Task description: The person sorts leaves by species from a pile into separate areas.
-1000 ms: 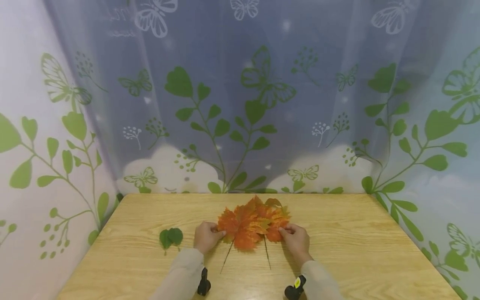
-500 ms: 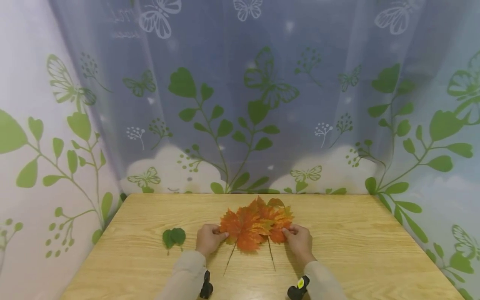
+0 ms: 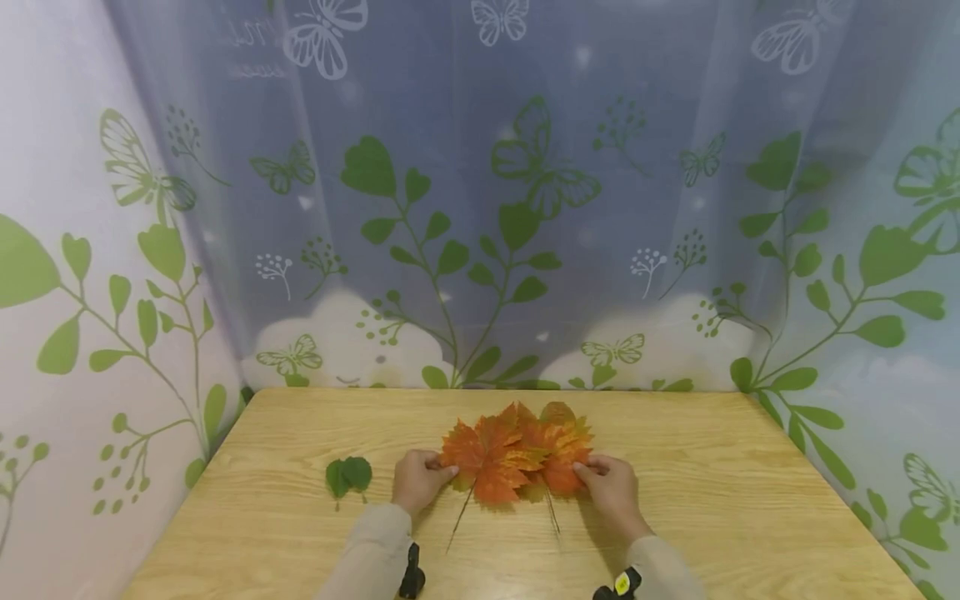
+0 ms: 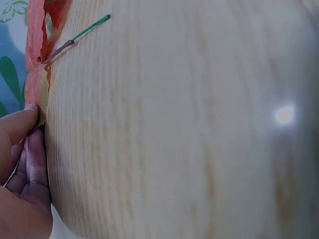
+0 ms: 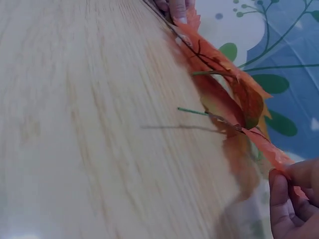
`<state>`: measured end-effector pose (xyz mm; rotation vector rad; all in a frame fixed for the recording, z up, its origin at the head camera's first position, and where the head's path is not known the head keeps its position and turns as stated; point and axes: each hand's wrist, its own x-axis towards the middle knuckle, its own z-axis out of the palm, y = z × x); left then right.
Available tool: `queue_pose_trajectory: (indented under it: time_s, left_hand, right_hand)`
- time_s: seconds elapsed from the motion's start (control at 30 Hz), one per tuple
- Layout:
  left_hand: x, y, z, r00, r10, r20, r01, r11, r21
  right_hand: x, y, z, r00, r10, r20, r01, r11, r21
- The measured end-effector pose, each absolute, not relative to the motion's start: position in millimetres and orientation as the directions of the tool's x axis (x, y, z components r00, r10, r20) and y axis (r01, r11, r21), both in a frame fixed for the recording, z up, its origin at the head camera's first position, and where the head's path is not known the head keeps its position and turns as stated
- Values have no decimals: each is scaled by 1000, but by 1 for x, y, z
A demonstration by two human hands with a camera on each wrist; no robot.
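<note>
Two orange-red artificial maple leaves, a left one [image 3: 486,460] and a right one [image 3: 567,457], overlap in the middle of the head view. Their thin dark stems point toward me. My left hand [image 3: 422,481] pinches the outer edge of the left leaf between thumb and fingers. On the other side my right hand [image 3: 611,492] pinches the outer edge of the right leaf. In the right wrist view the right leaf's edge [image 5: 269,149] runs into the thumb and fingers, and a green-tipped stem [image 5: 194,111] sticks out over the table. Part of the right leaf is hidden behind the left one.
A small pair of green leaves [image 3: 348,476] lies on the wooden table [image 3: 720,483], left of my left hand. Behind the table's far edge hangs a curtain [image 3: 465,250] printed with butterflies and plants.
My right hand has shifted right and slightly toward me, drawing the right leaf and its stem along. The left hand keeps its pinch and stays nearly in place. The head view has shifted slightly.
</note>
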<state>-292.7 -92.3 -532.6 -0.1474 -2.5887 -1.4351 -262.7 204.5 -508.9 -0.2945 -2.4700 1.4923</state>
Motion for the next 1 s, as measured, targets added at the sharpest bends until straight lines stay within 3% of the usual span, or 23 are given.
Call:
queue_pose_trajectory:
  time_s: [0.2, 0.6, 1.0]
  left_hand:
    - [-292, -93, -531, -983, 4, 184, 160, 508, 846]
    - [-290, -93, -529, -982, 6, 187, 164, 509, 845]
    - [-290, -93, -531, -978, -3, 206, 174, 526, 833]
  right_hand:
    - [-256, 212, -496, -954, 279, 111, 44, 494, -868]
    - [-252, 215, -472, -964, 236, 125, -17, 412, -911]
    - [-257, 222, -442, -968, 163, 191, -90, 485, -870]
